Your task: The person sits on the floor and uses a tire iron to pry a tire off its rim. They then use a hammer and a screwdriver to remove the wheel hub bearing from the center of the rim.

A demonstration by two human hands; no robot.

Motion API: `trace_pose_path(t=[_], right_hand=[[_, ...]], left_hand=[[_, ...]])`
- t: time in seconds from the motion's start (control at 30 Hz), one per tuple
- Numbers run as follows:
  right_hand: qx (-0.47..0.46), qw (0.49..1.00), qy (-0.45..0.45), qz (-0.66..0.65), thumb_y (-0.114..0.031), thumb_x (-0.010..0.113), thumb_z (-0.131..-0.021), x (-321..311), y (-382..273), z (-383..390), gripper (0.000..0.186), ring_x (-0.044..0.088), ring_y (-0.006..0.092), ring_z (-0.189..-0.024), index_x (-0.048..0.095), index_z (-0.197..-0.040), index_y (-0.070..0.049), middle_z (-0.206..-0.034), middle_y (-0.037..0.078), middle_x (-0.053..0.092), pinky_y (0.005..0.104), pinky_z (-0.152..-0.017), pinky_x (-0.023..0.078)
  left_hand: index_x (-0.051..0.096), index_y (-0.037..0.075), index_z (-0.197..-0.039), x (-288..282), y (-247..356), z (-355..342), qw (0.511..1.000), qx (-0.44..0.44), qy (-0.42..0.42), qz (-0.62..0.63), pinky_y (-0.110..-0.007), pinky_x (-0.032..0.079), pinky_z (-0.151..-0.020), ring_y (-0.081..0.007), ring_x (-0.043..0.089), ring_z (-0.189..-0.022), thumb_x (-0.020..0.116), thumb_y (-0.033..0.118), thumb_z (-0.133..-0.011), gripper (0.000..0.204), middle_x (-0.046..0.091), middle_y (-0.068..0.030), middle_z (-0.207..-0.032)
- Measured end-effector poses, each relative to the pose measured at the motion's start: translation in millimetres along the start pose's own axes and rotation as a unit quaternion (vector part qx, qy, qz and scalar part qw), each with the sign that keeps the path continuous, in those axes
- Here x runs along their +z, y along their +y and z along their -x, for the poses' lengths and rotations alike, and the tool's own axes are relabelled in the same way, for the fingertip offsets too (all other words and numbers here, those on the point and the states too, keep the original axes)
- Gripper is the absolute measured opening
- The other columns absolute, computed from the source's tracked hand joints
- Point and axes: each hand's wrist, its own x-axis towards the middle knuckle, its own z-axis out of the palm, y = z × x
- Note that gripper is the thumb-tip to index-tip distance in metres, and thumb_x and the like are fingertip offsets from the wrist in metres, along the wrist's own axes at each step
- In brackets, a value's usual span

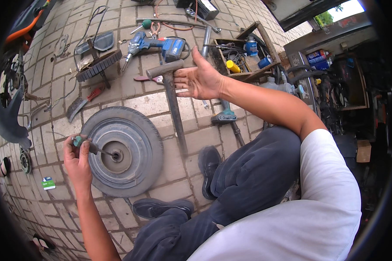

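Well apart, my left hand [79, 163] is closed around a screwdriver [93, 148] and my right hand [200, 81] is spread open beside a hammer [174, 106]. The screwdriver reaches over the wheel [137, 141], its tip at the hub [117, 156]; how deep it goes, I can't tell. That wheel lies flat on brick paving [178, 189], just ahead of my shoes [209, 167]. Around it on the paving sit a blue drill [172, 48], a teal power tool [224, 117], a red-handled blade [83, 103] and, farther right, a wooden toolbox [268, 43]. Cluttered metal shelving [302, 65] stands along my right, with daylight showing beyond.

The screwdriver's long axis runs rightward and slightly down from my grip to the hub. The hammer's handle runs downward from its crosswise head, leaning a little right.

My left fingers and thumb pinch the green-and-dark handle. On the right, my thumb is raised, palm showing, and my fingertips meet the hammer's handle; whether they bear its weight, I can't tell.
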Motion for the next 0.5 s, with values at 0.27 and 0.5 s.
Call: trace_pose_path(t=[0.27, 0.5], right_hand=[[0.010, 0.998, 0.041, 0.045, -0.089, 0.020, -0.078, -6.0, 8.9, 7.0, 0.114, 0.035, 0.0188, -0.137, 0.030, -0.147, 0.001, -0.148, 0.011, 0.039, 0.0392, -0.109, 0.028], [0.012, 0.996, 0.033, 0.084, -0.089, 0.021, -0.078, -1.8, 7.3, 6.5, 0.119, 0.001, 0.0237, -0.149, 0.005, -0.151, 0.004, -0.159, 0.017, 0.007, 0.0507, -0.116, -0.001]], left_hand=[[0.050, 0.001, -0.118, 5.9, 0.6, -1.8, 0.999, -0.023, -0.009, 0.032, -0.030, 0.052, -0.083, -0.0160, 0.062, -0.095, 0.059, 0.007, -0.095, 0.026, 0.061, -0.0078, -0.106], [0.050, 0.001, -0.117, 3.6, -2.1, -1.2, 0.999, -0.021, -0.007, 0.039, -0.030, 0.052, -0.082, -0.0162, 0.062, -0.094, 0.059, 0.007, -0.095, 0.025, 0.061, -0.0084, -0.105]])
